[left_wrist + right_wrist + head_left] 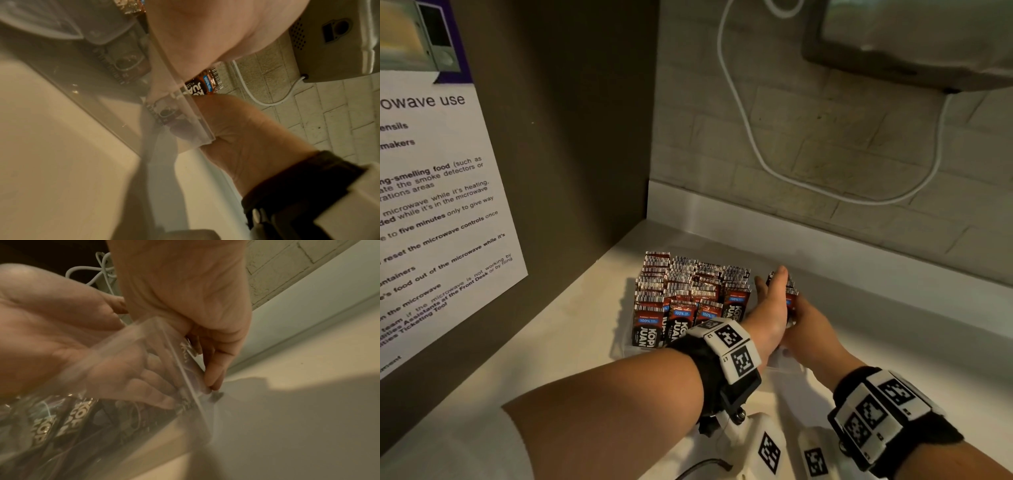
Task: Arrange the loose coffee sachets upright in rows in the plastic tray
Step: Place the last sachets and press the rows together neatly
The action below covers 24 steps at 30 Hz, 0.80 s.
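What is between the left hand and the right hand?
A stack of upright coffee sachets stands between the left hand and right hand; head view.

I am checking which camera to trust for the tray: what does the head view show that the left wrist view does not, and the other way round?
Only the head view shows the rows of upright sachets filling the left part of the tray, the microwave notice and both wristbands from above. Only the left wrist view shows the clear tray wall from close by, with the right hand against its outer side. Both show the left hand, the batch of sachets between the two hands, the white cable and the brick wall.
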Each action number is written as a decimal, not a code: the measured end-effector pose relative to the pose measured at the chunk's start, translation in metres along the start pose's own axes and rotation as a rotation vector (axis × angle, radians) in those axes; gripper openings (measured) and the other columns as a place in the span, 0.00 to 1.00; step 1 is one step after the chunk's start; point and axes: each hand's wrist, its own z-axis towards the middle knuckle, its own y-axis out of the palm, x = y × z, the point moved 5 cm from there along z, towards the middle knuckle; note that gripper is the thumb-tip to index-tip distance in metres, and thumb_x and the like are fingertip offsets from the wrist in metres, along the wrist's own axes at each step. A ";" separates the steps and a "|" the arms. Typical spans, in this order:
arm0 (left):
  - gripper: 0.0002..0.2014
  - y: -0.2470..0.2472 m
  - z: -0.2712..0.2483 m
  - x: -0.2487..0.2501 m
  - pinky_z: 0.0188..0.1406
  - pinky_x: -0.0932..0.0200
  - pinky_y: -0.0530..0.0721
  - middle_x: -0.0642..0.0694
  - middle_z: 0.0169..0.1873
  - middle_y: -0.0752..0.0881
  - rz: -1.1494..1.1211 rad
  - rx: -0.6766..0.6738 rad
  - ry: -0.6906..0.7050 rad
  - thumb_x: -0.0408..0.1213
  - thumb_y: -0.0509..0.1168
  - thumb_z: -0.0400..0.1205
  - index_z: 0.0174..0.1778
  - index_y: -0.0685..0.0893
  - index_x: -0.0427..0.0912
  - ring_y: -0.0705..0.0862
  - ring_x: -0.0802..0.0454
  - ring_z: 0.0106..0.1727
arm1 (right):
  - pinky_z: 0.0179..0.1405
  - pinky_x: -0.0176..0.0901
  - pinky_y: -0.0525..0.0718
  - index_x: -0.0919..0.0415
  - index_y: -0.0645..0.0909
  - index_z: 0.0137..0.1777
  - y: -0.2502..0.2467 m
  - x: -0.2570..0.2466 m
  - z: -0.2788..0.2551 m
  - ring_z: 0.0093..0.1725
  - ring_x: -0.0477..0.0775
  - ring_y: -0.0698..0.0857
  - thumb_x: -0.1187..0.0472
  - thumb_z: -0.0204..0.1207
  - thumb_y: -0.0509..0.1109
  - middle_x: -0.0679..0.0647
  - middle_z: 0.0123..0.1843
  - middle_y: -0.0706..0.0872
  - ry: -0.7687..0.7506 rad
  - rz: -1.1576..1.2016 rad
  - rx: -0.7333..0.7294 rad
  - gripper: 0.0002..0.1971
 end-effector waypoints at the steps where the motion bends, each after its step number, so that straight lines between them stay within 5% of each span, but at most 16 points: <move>1: 0.37 0.000 0.001 -0.001 0.80 0.45 0.63 0.42 0.81 0.66 -0.018 -0.014 -0.006 0.66 0.51 0.82 0.85 0.55 0.53 0.67 0.45 0.79 | 0.52 0.59 0.86 0.60 0.72 0.71 0.000 0.000 0.000 0.48 0.59 0.85 0.68 0.68 0.77 0.44 0.43 0.78 0.007 -0.004 -0.005 0.31; 4: 0.37 0.000 -0.001 0.000 0.80 0.46 0.63 0.43 0.81 0.66 -0.007 -0.043 -0.010 0.66 0.50 0.83 0.85 0.54 0.52 0.67 0.46 0.80 | 0.51 0.58 0.86 0.61 0.71 0.72 0.002 0.001 0.001 0.45 0.59 0.84 0.70 0.69 0.76 0.43 0.42 0.78 0.012 -0.011 -0.018 0.31; 9: 0.57 0.002 0.000 -0.001 0.80 0.40 0.62 0.44 0.80 0.68 0.026 -0.020 0.005 0.82 0.52 0.55 0.83 0.58 0.61 0.65 0.44 0.81 | 0.47 0.56 0.86 0.59 0.65 0.77 0.000 -0.002 -0.003 0.46 0.58 0.85 0.71 0.69 0.75 0.43 0.42 0.78 0.022 0.024 -0.031 0.37; 12: 0.42 0.001 -0.009 0.006 0.80 0.40 0.62 0.43 0.81 0.65 0.033 -0.036 0.012 0.74 0.51 0.76 0.84 0.53 0.59 0.65 0.43 0.81 | 0.47 0.60 0.88 0.56 0.52 0.82 -0.001 -0.003 -0.005 0.48 0.61 0.87 0.69 0.67 0.77 0.52 0.48 0.83 0.036 0.040 -0.035 0.48; 15: 0.48 -0.001 -0.012 0.005 0.80 0.37 0.60 0.43 0.82 0.63 0.064 -0.041 0.035 0.77 0.51 0.68 0.84 0.52 0.61 0.61 0.42 0.82 | 0.47 0.61 0.88 0.56 0.44 0.84 0.000 -0.003 -0.007 0.47 0.62 0.88 0.67 0.65 0.80 0.57 0.49 0.85 0.051 0.017 -0.032 0.55; 17: 0.53 -0.001 -0.012 0.004 0.80 0.37 0.59 0.44 0.83 0.62 0.091 -0.046 0.037 0.80 0.51 0.62 0.84 0.51 0.61 0.60 0.42 0.82 | 0.50 0.60 0.88 0.57 0.44 0.84 -0.003 -0.004 -0.007 0.51 0.62 0.87 0.64 0.64 0.81 0.56 0.49 0.84 0.053 0.003 -0.017 0.57; 22: 0.42 -0.013 -0.028 0.014 0.79 0.47 0.59 0.43 0.84 0.58 0.259 -0.056 0.098 0.66 0.55 0.81 0.86 0.48 0.50 0.60 0.43 0.83 | 0.56 0.48 0.79 0.56 0.50 0.84 -0.032 -0.023 -0.016 0.65 0.63 0.80 0.55 0.62 0.84 0.66 0.67 0.79 -0.006 -0.003 0.089 0.56; 24: 0.39 -0.024 -0.040 0.027 0.74 0.51 0.65 0.43 0.82 0.64 0.405 -0.007 0.198 0.59 0.60 0.81 0.84 0.55 0.44 0.65 0.44 0.80 | 0.56 0.46 0.76 0.55 0.55 0.83 -0.046 -0.035 -0.022 0.66 0.62 0.79 0.54 0.62 0.84 0.65 0.68 0.78 -0.067 0.015 0.175 0.53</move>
